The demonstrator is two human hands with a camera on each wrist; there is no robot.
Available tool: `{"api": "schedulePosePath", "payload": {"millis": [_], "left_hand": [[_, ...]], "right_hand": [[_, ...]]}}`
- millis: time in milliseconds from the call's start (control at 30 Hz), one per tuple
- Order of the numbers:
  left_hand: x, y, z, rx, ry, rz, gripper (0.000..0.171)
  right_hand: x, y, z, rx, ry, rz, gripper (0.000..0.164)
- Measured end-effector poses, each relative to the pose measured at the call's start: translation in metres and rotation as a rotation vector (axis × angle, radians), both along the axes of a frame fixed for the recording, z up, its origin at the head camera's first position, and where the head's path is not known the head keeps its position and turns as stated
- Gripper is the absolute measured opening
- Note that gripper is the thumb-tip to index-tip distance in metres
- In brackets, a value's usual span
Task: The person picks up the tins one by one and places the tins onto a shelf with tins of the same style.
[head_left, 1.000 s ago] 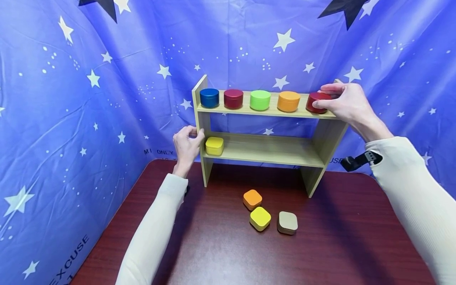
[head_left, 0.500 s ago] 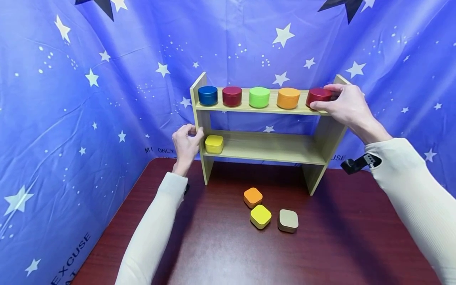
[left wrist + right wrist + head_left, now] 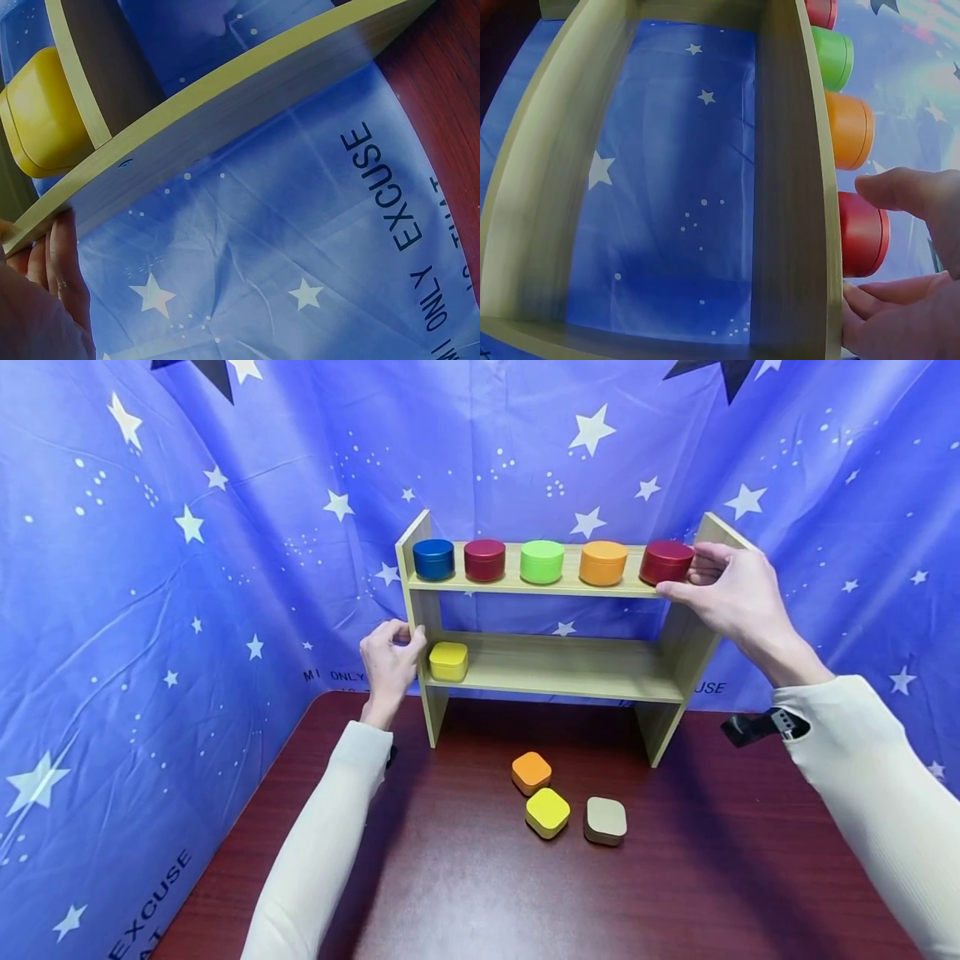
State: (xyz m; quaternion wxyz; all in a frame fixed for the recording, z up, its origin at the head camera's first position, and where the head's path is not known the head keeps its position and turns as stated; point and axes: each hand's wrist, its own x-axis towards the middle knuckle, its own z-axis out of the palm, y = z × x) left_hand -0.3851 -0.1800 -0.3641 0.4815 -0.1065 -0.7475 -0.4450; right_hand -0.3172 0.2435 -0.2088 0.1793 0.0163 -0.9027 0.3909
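My left hand pinches the left side panel of a two-tier wooden shelf. In the left wrist view its fingers lie along the panel's outer face. On the top tier, my right hand is at a dark red round tin, thumb by its front and fingers to its right. A gap shows between those fingers and the tin in the right wrist view, where the thumb overlaps the tin's edge; contact there is hard to tell. A yellow square tin sits at the lower tier's left end.
Along the top tier stand blue, crimson, green and orange round tins. Orange, yellow and beige square tins lie on the dark red table. A starry blue cloth hangs behind.
The right hand's fingers have loosened from the dark red tin and shifted slightly right, leaving it standing on the top tier. The left hand keeps its place on the panel.
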Motion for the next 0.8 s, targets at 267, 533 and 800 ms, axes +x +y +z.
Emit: {"api": "schedulePosePath", "payload": {"millis": [267, 533, 800], "left_hand": [[0.002, 0.000, -0.002, -0.005, -0.024, -0.006, 0.025], [0.000, -0.001, 0.000, -0.011, -0.012, 0.003, 0.025], [0.001, 0.000, 0.001, -0.010, -0.010, 0.002, 0.025]], "right_hand": [[0.022, 0.004, -0.010, -0.029, 0.032, -0.003, 0.091], [0.043, 0.015, -0.029, -0.133, 0.131, 0.026, 0.080], [0.055, 0.029, -0.065, -0.207, 0.131, 0.096, 0.071]]}}
